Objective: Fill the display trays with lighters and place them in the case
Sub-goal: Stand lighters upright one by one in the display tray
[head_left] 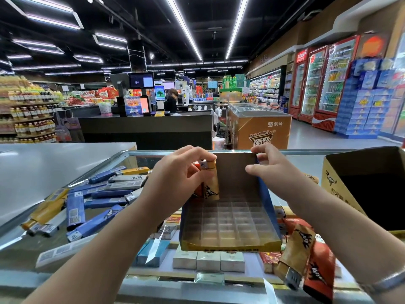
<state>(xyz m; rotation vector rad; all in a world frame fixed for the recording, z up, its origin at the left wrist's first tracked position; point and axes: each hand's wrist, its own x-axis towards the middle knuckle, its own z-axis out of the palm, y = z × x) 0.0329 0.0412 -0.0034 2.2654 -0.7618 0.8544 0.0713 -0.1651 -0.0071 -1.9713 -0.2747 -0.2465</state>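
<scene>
- Left hand (182, 172) pinches a yellow lighter (211, 181), long axis upright, over the tray's (230, 218) 11 o'clock corner cells.
- Right hand (268, 170) grips the tray's back wall at 1 o'clock.
- Loose lighters (105, 194) lie at 9 o'clock, nearer the left hand.

We are reading "蒙牛" and "随变" on the brown chest freezer (260, 128); the print on the lighters (105, 194) is staying too blurred for us.
</scene>
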